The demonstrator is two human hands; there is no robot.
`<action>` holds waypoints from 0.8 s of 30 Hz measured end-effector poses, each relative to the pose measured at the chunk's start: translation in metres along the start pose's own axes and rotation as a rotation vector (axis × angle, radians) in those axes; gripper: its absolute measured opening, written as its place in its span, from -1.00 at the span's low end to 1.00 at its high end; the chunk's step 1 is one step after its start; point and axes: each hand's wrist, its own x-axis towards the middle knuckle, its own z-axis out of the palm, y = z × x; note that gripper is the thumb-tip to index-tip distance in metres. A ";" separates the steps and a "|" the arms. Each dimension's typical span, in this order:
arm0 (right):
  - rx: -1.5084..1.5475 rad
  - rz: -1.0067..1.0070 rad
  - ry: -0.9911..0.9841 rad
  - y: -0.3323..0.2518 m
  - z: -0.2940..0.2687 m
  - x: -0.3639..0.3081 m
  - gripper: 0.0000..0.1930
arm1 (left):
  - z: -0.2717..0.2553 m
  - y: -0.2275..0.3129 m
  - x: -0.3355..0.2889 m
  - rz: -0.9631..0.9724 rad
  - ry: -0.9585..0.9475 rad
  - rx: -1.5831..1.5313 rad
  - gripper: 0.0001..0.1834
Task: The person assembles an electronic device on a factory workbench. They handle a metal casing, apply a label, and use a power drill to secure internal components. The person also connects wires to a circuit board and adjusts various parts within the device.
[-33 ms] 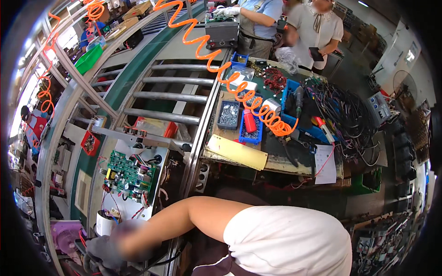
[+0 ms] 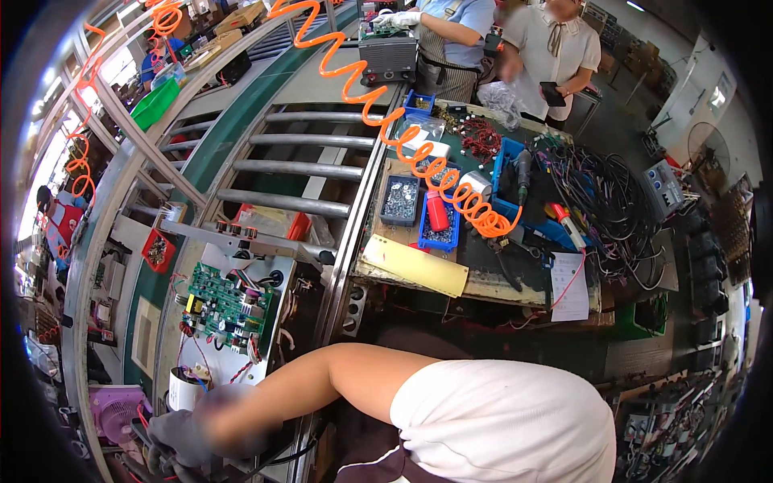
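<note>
My right arm reaches across to the lower left, where my right hand [image 2: 179, 439] wears a grey glove. Its fingers curl downward, and whatever they grip is hidden and blurred. Close above the hand stands a white cylinder [image 2: 183, 390] with wires at its top. Beyond it a green circuit board [image 2: 229, 310] lies on a light metal plate [image 2: 256, 372], with red, blue and black wires attached. To the left of the hand is a purple fan-like unit [image 2: 119, 414]. A black cable [image 2: 298, 455] runs beside my wrist. My left hand cannot be made out.
A roller conveyor [image 2: 294, 171] runs away ahead. On the workbench at right are blue bins [image 2: 439, 233] of small hardware, a red bottle [image 2: 436, 211], a yellow strip [image 2: 415, 267] and bundled cables [image 2: 612, 197]. A coiled orange hose [image 2: 403, 137] hangs above. Two co-workers stand behind the bench.
My right hand has shifted very slightly at the lower left, its fingers moving a little. The board and the bench things are unchanged.
</note>
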 end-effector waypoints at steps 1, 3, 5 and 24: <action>0.002 0.036 -0.062 0.002 -0.001 0.004 -0.78 | 0.000 -0.001 0.001 0.069 -0.004 0.115 -0.21; 0.006 0.112 -0.184 0.013 -0.004 0.019 -0.71 | 0.001 0.008 0.004 0.001 -0.106 0.140 -0.26; 0.288 0.268 -0.161 0.037 0.007 0.037 -0.68 | 0.004 0.018 0.008 0.054 -0.122 0.180 -0.29; 0.411 0.441 -0.312 0.016 -0.039 0.035 -0.87 | 0.003 -0.001 -0.018 -0.140 0.263 -0.203 -0.03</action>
